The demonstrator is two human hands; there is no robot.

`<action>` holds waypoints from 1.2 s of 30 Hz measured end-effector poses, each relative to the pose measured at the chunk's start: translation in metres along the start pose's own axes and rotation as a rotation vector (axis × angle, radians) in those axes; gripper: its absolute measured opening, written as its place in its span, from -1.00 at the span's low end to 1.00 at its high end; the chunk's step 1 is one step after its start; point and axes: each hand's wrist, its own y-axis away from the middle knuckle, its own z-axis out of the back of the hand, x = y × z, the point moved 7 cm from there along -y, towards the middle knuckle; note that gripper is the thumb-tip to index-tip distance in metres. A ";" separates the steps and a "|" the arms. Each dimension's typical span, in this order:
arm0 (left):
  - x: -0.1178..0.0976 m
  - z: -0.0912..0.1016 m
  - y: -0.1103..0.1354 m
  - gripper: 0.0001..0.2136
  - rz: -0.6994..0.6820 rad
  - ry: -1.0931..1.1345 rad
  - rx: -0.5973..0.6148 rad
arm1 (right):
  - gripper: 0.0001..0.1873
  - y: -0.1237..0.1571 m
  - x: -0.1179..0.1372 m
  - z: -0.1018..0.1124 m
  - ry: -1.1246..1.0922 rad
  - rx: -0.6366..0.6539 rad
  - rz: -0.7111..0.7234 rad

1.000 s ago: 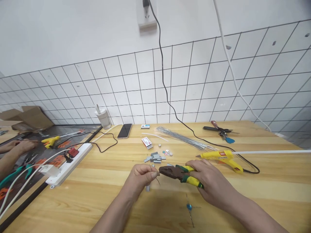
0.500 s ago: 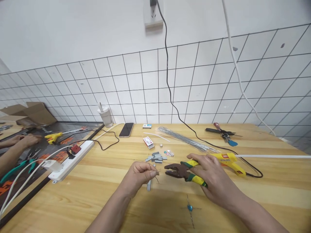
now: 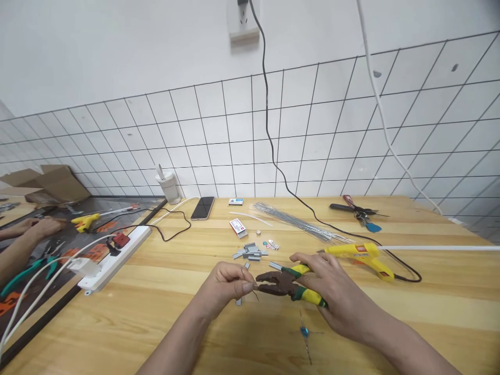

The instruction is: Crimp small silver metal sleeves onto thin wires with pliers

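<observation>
Thumb and fingers of my left hand [image 3: 227, 287] pinch a small piece of thin wire [image 3: 256, 295], mostly hidden by the fingertips. My right hand [image 3: 332, 289] is wrapped round the yellow-green handles of rusty pliers [image 3: 279, 282]. The jaws are parted, with their tips at the wire beside my left thumb. Below the pliers, a cross of twisted wire with a blue gem [image 3: 304, 332] lies on the wooden table [image 3: 156, 323]. Behind my hands is a pile of grey staple strips [image 3: 252, 252], and another strip [image 3: 239, 301] lies partly under my left hand.
A yellow glue gun [image 3: 363, 255] with a white stick lies right of my right hand. Behind are a bundle of metal wires [image 3: 300, 223], a small box [image 3: 238, 228], a phone [image 3: 203, 208] and scissors [image 3: 353, 208]. A power strip [image 3: 117, 260] and another person's hands [image 3: 47, 227] are at left.
My right hand has moved the pliers left, bringing the jaws from a gap away up to the wire at my left fingertips. My left hand has kept its pinch.
</observation>
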 end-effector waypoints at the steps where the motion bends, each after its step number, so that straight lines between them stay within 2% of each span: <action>1: -0.001 0.000 0.000 -0.79 -0.014 -0.012 -0.015 | -0.34 0.000 0.000 0.000 -0.005 0.002 -0.002; 7: -0.015 0.004 0.002 -0.84 -0.140 -0.155 -0.119 | -0.43 -0.002 0.002 0.001 -0.039 -0.037 0.011; 13: -0.024 0.006 0.004 -0.86 -0.235 -0.274 -0.207 | -0.54 -0.003 0.001 0.007 0.017 -0.170 0.026; 23: -0.022 0.009 0.004 -0.83 -0.269 -0.345 -0.285 | -0.58 -0.001 -0.004 0.011 0.089 -0.264 0.009; 29: -0.024 0.014 0.005 -0.83 -0.294 -0.475 -0.340 | -0.56 0.000 -0.007 0.003 0.164 -0.238 -0.019; 32: -0.027 0.013 0.005 -0.83 -0.300 -0.494 -0.323 | -0.55 0.000 -0.011 0.003 0.189 -0.233 -0.023; 36: -0.031 0.009 0.004 -0.81 -0.286 -0.539 -0.238 | -0.55 0.000 -0.018 0.006 0.260 -0.214 -0.020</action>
